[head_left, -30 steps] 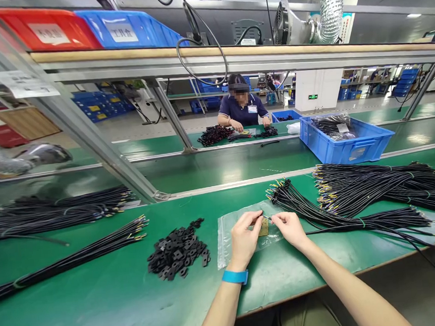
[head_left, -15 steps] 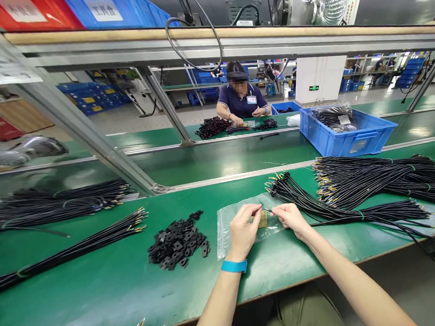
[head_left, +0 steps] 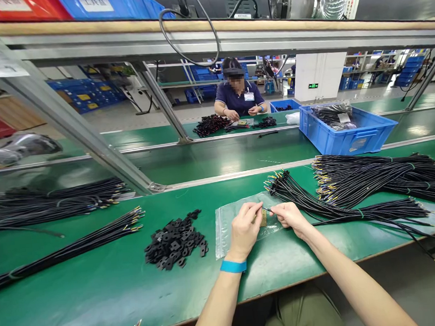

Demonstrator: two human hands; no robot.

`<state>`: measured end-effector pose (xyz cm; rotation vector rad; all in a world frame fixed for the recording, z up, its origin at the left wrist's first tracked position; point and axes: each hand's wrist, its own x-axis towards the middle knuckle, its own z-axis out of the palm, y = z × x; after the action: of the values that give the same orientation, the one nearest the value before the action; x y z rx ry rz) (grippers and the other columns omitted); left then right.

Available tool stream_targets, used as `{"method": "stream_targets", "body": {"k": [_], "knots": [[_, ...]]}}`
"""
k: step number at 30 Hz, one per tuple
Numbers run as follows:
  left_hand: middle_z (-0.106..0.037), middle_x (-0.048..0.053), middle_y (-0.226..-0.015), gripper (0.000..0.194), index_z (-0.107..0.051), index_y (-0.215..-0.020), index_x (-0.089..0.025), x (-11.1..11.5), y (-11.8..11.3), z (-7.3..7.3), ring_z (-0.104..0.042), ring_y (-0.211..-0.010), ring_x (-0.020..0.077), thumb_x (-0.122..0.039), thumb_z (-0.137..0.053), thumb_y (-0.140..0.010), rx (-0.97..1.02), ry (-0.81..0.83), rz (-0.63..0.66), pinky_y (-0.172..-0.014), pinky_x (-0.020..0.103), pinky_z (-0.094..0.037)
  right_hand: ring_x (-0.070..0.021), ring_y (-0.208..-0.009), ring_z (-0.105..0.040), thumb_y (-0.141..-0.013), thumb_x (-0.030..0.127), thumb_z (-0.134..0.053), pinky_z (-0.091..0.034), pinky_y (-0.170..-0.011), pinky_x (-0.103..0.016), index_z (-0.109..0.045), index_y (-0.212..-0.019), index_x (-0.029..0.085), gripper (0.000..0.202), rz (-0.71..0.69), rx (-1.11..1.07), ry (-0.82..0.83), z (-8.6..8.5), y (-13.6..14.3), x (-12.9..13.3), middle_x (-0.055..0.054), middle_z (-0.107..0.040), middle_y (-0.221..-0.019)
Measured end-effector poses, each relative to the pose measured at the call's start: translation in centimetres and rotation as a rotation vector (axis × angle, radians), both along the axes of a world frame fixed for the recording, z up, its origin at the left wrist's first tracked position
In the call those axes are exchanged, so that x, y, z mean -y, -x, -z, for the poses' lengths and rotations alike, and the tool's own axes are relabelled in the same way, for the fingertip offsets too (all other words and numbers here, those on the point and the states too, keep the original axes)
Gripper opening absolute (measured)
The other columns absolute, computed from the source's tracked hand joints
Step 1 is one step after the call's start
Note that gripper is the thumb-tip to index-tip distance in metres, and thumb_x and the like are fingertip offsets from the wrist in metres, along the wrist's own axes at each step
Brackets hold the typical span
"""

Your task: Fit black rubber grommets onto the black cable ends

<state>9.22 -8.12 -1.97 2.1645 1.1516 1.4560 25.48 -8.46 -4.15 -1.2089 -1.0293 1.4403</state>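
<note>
My left hand, with a blue band at the wrist, is closed in a pinch at the tip of a black cable. Facing it, my right hand grips the same cable a little further back. Whether a small part sits between my left fingertips is hidden. Beneath both hands lies a clear zip bag with a small yellowish piece showing under the fingers. To the left is a heap of flat black pieces with holes. A bundle of black cables rests just right of my hands.
Thicker cable bundles lie at the right, and others at the left. A blue crate stands behind. A metal frame post slants down at the left. Across the bench sits a co-worker handling small parts.
The view has shifted slightly. My left fingertips have closed further over the cable tip, while both hands stay at almost the same spot above the bag.
</note>
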Motion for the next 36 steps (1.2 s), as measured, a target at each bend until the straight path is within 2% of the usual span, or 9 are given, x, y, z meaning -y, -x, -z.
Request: {"method": "stream_targets", "body": {"k": [3,6,9,12,19,25,30,34,36], "knots": [[-0.066,0.007,-0.091,0.017,-0.072,-0.087,-0.02,0.0,0.0,-0.3,-0.064,-0.085,0.0182,-0.031,-0.059,-0.086,0.122,0.09,0.017,-0.078,0.03,-0.052,-0.0078,-0.044,-0.038,-0.075,0.049,-0.062,-0.029,-0.043,-0.02,-0.067,-0.068,0.013,0.037,0.083,0.171,-0.235,0.1,0.4,0.2,0.003,-0.049,-0.048],[-0.068,0.007,-0.088,0.02,-0.069,-0.085,-0.018,-0.4,0.2,-0.3,-0.066,-0.082,0.0184,-0.037,-0.065,-0.082,0.348,0.342,0.087,-0.077,0.031,-0.054,-0.0142,-0.062,-0.056,-0.085,0.042,-0.055,-0.042,-0.058,-0.024,-0.071,-0.077,0.015,0.032,0.127,0.418,-0.484,-0.2,0.7,0.8,-0.004,-0.067,-0.072],[-0.071,0.006,-0.088,0.035,-0.065,-0.096,-0.015,-0.8,0.6,-0.2,-0.069,-0.076,0.0176,-0.039,-0.074,-0.072,0.583,0.617,0.141,-0.077,0.033,-0.055,-0.0153,-0.07,-0.06,-0.093,0.035,-0.05,-0.044,-0.067,-0.025,-0.073,-0.087,0.019,0.029,0.147,0.689,-0.654,-0.7,0.7,1.6,-0.005,-0.069,-0.081],[-0.071,0.006,-0.094,0.049,-0.065,-0.104,-0.014,-0.9,0.8,-0.1,-0.069,-0.076,0.0163,-0.036,-0.081,-0.064,0.696,0.724,0.153,-0.081,0.033,-0.055,-0.0146,-0.069,-0.059,-0.097,0.033,-0.047,-0.042,-0.067,-0.024,-0.073,-0.092,0.02,0.03,0.159,0.897,-0.758,-0.9,0.6,2.0,-0.005,-0.066,-0.078],[-0.075,0.01,-0.089,0.05,-0.071,-0.103,-0.011,-1.0,1.1,-0.3,-0.07,-0.079,0.0215,-0.037,-0.083,-0.061,0.635,0.84,0.23,-0.086,0.04,-0.055,-0.0147,-0.07,-0.058,-0.102,0.029,-0.04,-0.037,-0.065,-0.026,-0.071,-0.092,0.018,0.034,0.175,1.241,-0.91,-0.8,-0.1,1.9,-0.005,-0.064,-0.077],[-0.072,0.009,-0.103,0.041,-0.075,-0.099,-0.016,-1.2,1.9,-0.2,-0.067,-0.087,0.0206,-0.041,-0.079,-0.067,0.491,0.73,0.219,-0.084,0.036,-0.054,-0.0134,-0.065,-0.054,-0.101,0.027,-0.042,-0.034,-0.063,-0.026,-0.069,-0.088,0.017,0.032,0.192,1.292,-1.006,-1.0,-0.1,2.0,-0.003,-0.06,-0.072],[-0.07,0.008,-0.096,0.027,-0.077,-0.094,-0.018,-1.0,2.0,-0.5,-0.063,-0.092,0.0203,-0.035,-0.074,-0.074,0.298,0.606,0.268,-0.086,0.033,-0.051,-0.0118,-0.061,-0.051,-0.099,0.025,-0.044,-0.033,-0.061,-0.024,-0.067,-0.082,0.017,0.03,0.109,1.135,-0.925,-0.9,0.0,2.1,-0.001,-0.059,-0.069],[-0.068,0.003,-0.085,0.052,-0.065,-0.12,-0.018,-0.6,1.8,-0.8,-0.064,-0.08,0.0154,-0.03,-0.077,-0.071,0.431,0.705,0.325,-0.081,0.03,-0.052,-0.0109,-0.059,-0.05,-0.098,0.025,-0.046,-0.034,-0.059,-0.022,-0.068,-0.08,0.018,0.03,0.062,0.928,-0.83,-1.3,0.0,2.2,0.001,-0.057,-0.066],[-0.069,0.003,-0.082,0.06,-0.062,-0.122,-0.016,-0.6,1.8,-0.8,-0.065,-0.077,0.0146,-0.029,-0.08,-0.067,0.497,0.772,0.341,-0.08,0.03,-0.053,-0.011,-0.059,-0.05,-0.097,0.026,-0.047,-0.034,-0.058,-0.022,-0.069,-0.079,0.018,0.029,0.06,0.873,-0.823,-1.5,0.1,2.3,0.001,-0.056,-0.065]]}}
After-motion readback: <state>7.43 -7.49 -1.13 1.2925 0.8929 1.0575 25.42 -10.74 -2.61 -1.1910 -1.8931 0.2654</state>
